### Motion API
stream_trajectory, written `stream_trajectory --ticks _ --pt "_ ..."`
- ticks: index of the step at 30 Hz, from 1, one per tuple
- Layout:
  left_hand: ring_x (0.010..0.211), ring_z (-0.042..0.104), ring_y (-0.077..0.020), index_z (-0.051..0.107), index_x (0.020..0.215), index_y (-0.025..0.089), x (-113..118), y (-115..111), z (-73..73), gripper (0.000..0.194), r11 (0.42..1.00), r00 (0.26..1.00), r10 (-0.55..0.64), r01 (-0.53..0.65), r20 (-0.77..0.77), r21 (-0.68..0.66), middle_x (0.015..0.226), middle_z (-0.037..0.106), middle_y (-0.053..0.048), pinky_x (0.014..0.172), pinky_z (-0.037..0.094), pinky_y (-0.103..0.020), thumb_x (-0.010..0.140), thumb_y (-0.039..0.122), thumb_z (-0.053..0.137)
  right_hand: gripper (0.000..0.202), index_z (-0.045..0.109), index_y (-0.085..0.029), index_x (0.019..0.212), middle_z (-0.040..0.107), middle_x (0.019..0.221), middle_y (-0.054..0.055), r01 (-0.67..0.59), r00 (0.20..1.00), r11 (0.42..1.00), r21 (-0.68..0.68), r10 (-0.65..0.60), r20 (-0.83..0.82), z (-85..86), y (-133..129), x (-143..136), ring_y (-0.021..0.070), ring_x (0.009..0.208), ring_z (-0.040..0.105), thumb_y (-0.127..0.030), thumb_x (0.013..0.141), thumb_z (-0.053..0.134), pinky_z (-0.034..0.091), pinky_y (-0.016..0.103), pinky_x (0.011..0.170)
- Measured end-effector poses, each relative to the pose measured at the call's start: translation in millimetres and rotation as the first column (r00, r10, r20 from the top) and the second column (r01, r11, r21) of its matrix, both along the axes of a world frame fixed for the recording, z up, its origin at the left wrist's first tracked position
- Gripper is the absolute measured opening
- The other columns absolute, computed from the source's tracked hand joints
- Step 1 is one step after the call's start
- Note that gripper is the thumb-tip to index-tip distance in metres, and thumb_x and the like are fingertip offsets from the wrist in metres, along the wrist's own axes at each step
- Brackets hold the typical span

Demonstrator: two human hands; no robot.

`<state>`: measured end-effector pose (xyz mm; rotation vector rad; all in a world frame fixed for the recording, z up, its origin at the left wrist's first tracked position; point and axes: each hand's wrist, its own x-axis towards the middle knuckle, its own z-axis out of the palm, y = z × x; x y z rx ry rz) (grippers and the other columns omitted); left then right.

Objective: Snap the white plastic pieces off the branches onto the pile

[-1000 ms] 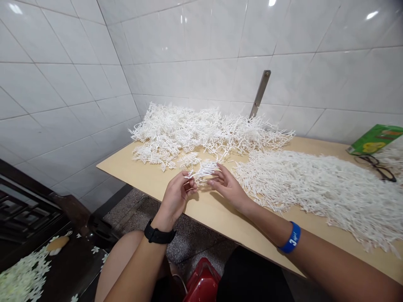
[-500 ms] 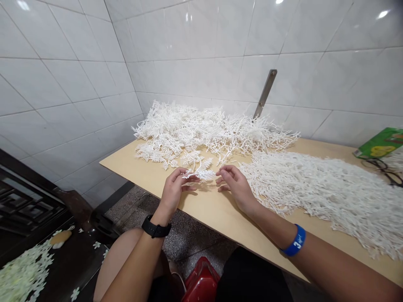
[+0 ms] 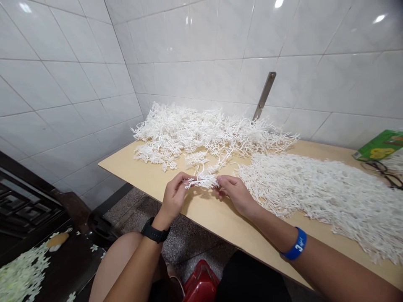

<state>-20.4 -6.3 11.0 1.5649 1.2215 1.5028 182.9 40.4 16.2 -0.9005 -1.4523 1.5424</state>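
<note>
Between my two hands is a white plastic branch point(image 3: 204, 181) with many fine twigs, held just above the tabletop. My left hand point(image 3: 175, 192) pinches its left end between thumb and fingers. At the branch's right tip, the thumb and fingers of my right hand point(image 3: 233, 191) are pressed together on the twigs. Just beyond my hands, a few loose white branches point(image 3: 197, 158) lie at the front of a tangled heap of white branches point(image 3: 201, 126). To the right of my right hand spreads a flatter pile of white sprigs point(image 3: 315, 188).
The wooden tabletop point(image 3: 126, 167) meets a tiled wall with a metal bracket point(image 3: 264, 95). A green packet point(image 3: 379, 144) and dark-framed glasses point(image 3: 382, 172) lie at the far right. Lower left, pale flower shapes point(image 3: 25, 268) rest on a dark chair. A red object point(image 3: 201, 283) is below the table.
My right hand has closed from a loose, open pose onto the branch's right end. Both hands have come slightly lower with the branch, which my left hand still holds.
</note>
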Motion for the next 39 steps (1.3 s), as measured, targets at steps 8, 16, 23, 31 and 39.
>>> stream_trajectory --ticks 8,16,23,31,39 --pt "0.104 0.064 -0.0221 0.065 0.106 0.018 -3.6 -1.5 -0.3 0.025 0.988 0.953 0.005 0.041 -0.302 0.147 0.105 0.07 -0.007 0.092 0.048 -0.035 0.097 0.019 0.042 0.046 0.069 -0.014 0.072 0.058 0.061 0.001 -0.17 0.977 0.985 0.037 0.164 0.139 2.0 1.0 0.6 0.0113 0.058 0.048 -0.06 0.077 0.07 0.036 0.026 0.057" --pt "0.109 0.06 -0.022 0.062 0.107 0.018 2.1 -1.8 4.5 0.023 0.943 0.879 0.021 0.141 -0.477 0.3 0.106 0.067 -0.009 0.097 0.046 -0.037 0.094 0.014 0.044 0.054 0.069 -0.015 0.068 0.059 0.06 0.002 -0.216 0.95 0.975 0.054 0.197 0.242 5.5 -3.1 -4.3 0.0116 0.058 0.047 -0.068 0.077 0.065 0.039 0.027 0.06" --pt "0.076 0.063 -0.0195 0.064 0.093 0.017 8.3 3.1 4.8 0.021 0.989 0.966 0.068 -0.099 -0.251 -0.114 0.088 0.069 -0.007 0.064 0.049 -0.029 0.092 0.034 0.051 0.056 0.071 -0.013 0.08 0.063 0.063 0.004 -0.258 0.962 0.963 0.082 0.248 0.115 1.6 -1.3 -3.4 0.0124 0.056 0.05 -0.068 0.083 0.059 0.042 0.028 0.059" --pt "0.097 0.067 -0.0254 0.066 0.088 0.019 11.0 -1.6 15.4 0.079 0.785 0.846 -0.493 0.533 0.203 -0.315 0.097 0.071 -0.015 0.092 0.052 -0.04 0.075 0.088 0.029 0.05 0.068 -0.015 0.076 0.051 0.052 -0.003 -0.265 0.964 0.961 0.076 0.267 -0.02 12.4 -9.3 -4.7 0.0103 0.049 0.046 -0.063 0.086 0.059 0.04 0.026 0.052" --pt "0.059 0.069 -0.0214 0.061 0.062 0.017 37.4 -8.7 8.0 0.081 0.69 0.808 -0.48 0.588 0.342 -0.421 0.048 0.06 -0.006 0.057 0.054 -0.029 0.075 0.09 0.028 0.05 0.064 -0.014 0.074 0.056 0.051 -0.002 -0.526 0.85 0.85 -0.004 0.526 -0.015 7.3 -23.9 -13.3 0.0077 0.041 0.041 -0.062 0.087 0.058 0.029 0.023 0.043"
